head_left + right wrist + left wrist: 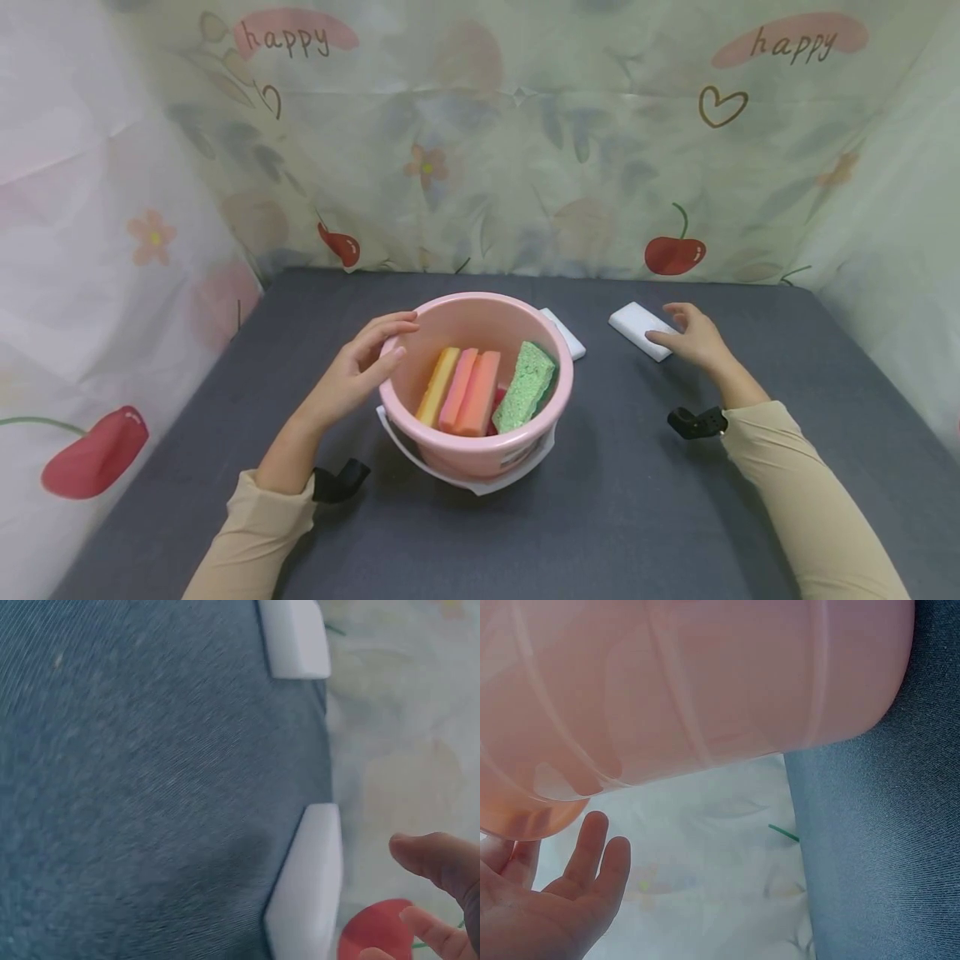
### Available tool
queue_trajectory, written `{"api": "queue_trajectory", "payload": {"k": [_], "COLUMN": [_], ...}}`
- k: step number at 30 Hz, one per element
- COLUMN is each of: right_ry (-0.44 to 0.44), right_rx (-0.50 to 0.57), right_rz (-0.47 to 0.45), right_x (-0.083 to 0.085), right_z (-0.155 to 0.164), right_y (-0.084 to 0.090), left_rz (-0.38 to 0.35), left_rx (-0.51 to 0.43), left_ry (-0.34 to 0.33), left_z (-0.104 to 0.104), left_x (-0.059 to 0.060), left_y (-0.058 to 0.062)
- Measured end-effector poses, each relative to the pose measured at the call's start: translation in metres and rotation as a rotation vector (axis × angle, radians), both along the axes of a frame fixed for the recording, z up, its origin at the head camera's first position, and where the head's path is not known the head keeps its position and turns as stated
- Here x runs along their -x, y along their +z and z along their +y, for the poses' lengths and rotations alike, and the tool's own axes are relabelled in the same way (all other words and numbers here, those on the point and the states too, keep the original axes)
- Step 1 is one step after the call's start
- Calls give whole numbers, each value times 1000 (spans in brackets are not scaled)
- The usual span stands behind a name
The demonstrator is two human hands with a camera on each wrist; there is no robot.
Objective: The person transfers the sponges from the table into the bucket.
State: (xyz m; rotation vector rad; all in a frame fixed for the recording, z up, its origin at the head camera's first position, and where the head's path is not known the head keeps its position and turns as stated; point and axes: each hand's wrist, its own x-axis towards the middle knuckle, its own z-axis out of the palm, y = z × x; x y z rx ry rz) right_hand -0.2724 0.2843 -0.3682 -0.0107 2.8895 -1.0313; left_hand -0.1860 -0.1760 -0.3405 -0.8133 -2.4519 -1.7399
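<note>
A pink bucket stands upright on the dark cloth. Inside it are a yellow sponge, pink and orange sponges and a green sponge; something red beneath is mostly hidden. My left hand rests at the bucket's left rim, thumb and fingertips over the edge, other fingers loosely spread outside in the left wrist view. My right hand hovers at the right end of a white block-shaped sponge, fingers apart and holding nothing. The right wrist view shows a gap between thumb and the white sponge.
Another white block lies behind the bucket's right side, partly hidden by it. The bucket's white handle hangs down in front. Patterned curtains close off the back and sides of the dark-covered table.
</note>
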Motion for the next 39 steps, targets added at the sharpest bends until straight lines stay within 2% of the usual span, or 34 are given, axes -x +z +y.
{"api": "queue_trajectory", "payload": {"k": [10, 15, 25, 35, 39], "right_ry": [-62, -57, -25, -52, -64], "right_rx": [-42, -54, -103, -59, -40], "right_rz": [-58, -64, -7, 94, 104], "right_x": [3, 5, 6, 4, 3], "right_z": [4, 8, 11, 11, 10], "right_y": [-13, -19, -27, -22, -18], "left_rz": [30, 32, 23, 22, 18], "left_rx": [4, 2, -6, -5, -2], "left_ry": [4, 7, 2, 1, 6], "left_z": [0, 0, 0, 0, 1], "left_x": [2, 2, 2, 2, 1], "left_y": [-2, -2, -3, -2, -1]}}
